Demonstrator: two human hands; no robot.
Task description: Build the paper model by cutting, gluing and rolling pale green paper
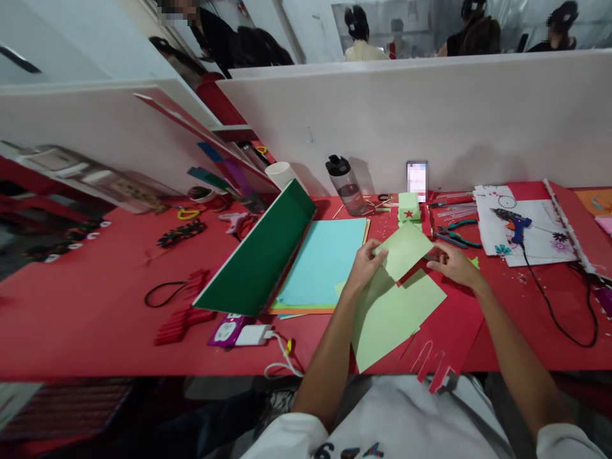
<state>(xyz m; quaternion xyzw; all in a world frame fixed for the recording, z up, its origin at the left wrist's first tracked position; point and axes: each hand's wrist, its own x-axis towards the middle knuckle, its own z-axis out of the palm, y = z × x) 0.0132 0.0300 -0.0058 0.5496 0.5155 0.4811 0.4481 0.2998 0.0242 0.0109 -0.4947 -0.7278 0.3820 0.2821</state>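
Observation:
A small light green sheet of paper (405,248) is held up between both hands. My left hand (369,260) pinches its left edge, and my right hand (450,262) has fingers closed at its right corner. Beneath it lies a larger light green sheet (389,319), partly under my left forearm. Red paper (461,325) with cut finger-like strips spreads under and right of that sheet. Just beyond the hands stands a small light green box (408,207) with a red star. Left of my hands is a stack topped with light blue paper (325,261).
A dark green board (261,261) leans open beside the stack. A water bottle (348,186) and a lit phone (417,180) stand near the white partition (296,115). Pliers (461,233) and a corded glue gun (514,224) lie at right. A white charger (253,335) is near the front edge.

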